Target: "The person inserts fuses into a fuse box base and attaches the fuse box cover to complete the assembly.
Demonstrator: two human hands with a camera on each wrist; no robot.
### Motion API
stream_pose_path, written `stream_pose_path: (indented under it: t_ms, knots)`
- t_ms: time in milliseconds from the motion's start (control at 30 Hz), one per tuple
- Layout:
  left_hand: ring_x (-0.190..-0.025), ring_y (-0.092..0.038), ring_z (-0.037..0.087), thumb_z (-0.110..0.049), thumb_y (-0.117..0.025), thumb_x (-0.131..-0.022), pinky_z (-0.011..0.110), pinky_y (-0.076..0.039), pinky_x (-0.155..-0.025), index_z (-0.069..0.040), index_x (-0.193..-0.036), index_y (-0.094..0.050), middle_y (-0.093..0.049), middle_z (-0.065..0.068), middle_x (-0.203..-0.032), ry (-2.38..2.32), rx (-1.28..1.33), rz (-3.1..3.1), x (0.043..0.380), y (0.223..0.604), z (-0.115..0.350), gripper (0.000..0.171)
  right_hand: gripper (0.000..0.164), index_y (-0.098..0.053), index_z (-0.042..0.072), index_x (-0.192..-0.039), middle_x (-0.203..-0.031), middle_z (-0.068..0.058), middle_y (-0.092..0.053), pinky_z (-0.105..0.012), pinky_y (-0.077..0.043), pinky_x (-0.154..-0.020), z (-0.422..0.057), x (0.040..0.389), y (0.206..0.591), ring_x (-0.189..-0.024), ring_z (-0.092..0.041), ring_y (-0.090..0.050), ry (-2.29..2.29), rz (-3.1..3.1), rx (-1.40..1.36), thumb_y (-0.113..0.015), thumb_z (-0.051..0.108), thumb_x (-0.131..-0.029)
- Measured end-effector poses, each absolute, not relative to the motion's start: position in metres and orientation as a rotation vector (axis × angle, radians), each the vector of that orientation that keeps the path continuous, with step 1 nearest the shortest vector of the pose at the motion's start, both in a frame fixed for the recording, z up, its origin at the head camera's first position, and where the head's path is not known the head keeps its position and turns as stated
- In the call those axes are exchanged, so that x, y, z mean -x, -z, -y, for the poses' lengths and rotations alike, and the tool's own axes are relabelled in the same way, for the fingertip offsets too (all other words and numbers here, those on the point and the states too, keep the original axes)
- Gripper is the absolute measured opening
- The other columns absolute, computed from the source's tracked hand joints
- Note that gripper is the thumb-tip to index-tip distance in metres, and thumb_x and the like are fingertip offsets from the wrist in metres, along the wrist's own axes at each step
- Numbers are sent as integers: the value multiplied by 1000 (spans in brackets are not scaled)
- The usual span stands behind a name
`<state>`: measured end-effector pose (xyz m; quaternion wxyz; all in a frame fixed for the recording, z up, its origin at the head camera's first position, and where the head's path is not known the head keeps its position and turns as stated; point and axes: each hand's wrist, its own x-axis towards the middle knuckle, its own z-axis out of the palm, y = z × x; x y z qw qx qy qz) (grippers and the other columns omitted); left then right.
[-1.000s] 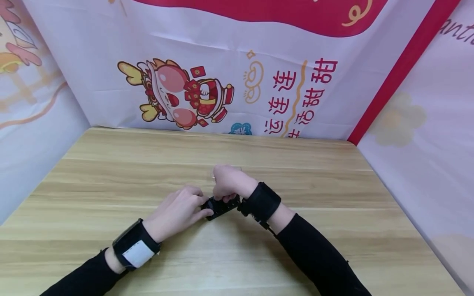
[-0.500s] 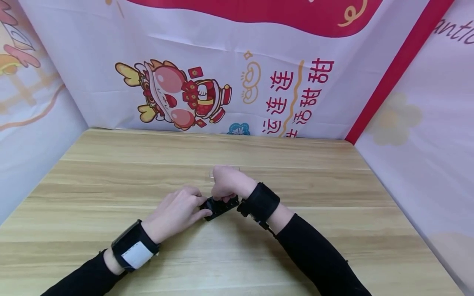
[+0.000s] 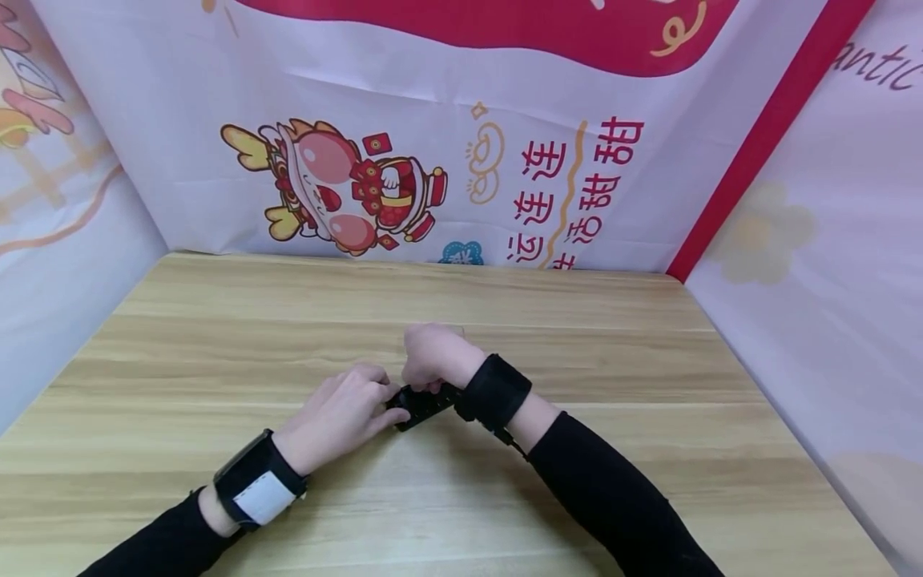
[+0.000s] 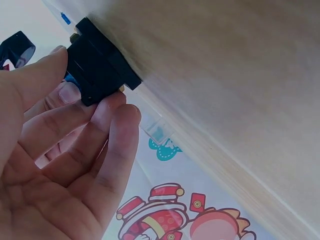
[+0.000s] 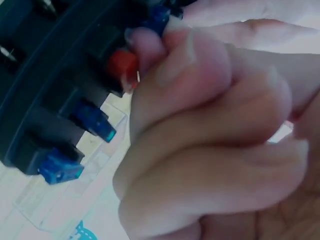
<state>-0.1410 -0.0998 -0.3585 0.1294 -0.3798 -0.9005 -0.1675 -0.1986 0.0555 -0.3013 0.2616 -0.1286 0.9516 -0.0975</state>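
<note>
A black fuse block [image 3: 425, 405] with a row of blade fuses lies slantwise between the hands on the table. My left hand [image 3: 339, 417] grips its left end between thumb and fingers; the left wrist view shows the end of the block [image 4: 102, 62] up close. Over the block, my right hand [image 3: 440, 357] has its fingers curled, with the fingertips at the fuses. In the right wrist view a red blade fuse [image 5: 123, 64] touches a fingertip, and blue blade fuses [image 5: 95, 120] stand along the block. What exactly the right fingertips pinch is partly hidden.
A clear plastic box [image 4: 157, 131] lies behind the block, mostly hidden by the right hand in the head view. The wood-grain table [image 3: 252, 336] ends at a printed cloth backdrop [image 3: 404, 72], with cloth sides left and right.
The right hand and wrist have shifted slightly left over the block, covering more of the clear box. The left hand keeps its grip. The whole head view has drifted a little.
</note>
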Motion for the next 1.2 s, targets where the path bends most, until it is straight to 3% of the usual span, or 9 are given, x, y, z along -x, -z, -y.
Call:
stream_pose_path:
  t_ms: [200,400,600,767,967,1200]
  knots:
    - [-67,-48,9,-28,-83,-82,23,-40,-51,-8,-80,-75,-58,-2,-75,478,1107,2613,140,359,101,21,13,-59,6,-75,-53,-2,-58,-23,-37,-41,-61,194,299,-44,-13,-54,339,-2580,387,-66,4,-85]
    - [-71,-51,9,-31,-81,-83,25,-44,-54,-8,-86,-77,-60,-2,-79,458,1088,2649,139,359,101,23,35,-60,6,-58,-48,2,-52,-23,-36,-45,-82,196,292,-46,-13,-52,472,-2593,467,-76,18,-87]
    - [-69,-50,9,-33,-80,-84,25,-44,-54,-7,-95,-78,-59,-2,-80,445,1075,2688,139,357,100,28,39,-62,4,-57,-46,4,-45,-24,-35,-46,-101,200,285,-43,-11,-45,570,-2634,493,-75,23,-89]
    - [-67,-48,8,-34,-79,-85,24,-43,-54,-7,-93,-78,-58,-3,-79,446,1069,2702,139,356,101,28,44,-56,9,-52,-48,2,-49,-25,-39,-49,-114,200,280,-45,-12,-48,619,-2637,465,-74,23,-90]
    - [-68,-49,9,-34,-79,-85,25,-44,-55,-7,-90,-77,-59,-2,-80,453,1067,2707,139,356,101,28,38,-65,4,-62,-55,-3,-56,-27,-41,-54,-128,200,274,-50,-14,-50,618,-2647,409,-72,26,-92]
    - [-71,-52,9,-35,-79,-84,26,-47,-57,-5,-97,-78,-63,1,-84,461,1067,2708,139,356,101,33,39,-63,3,-62,-56,-6,-57,-28,-42,-56,-146,198,272,-49,-15,-49,662,-2649,422,-71,26,-92]
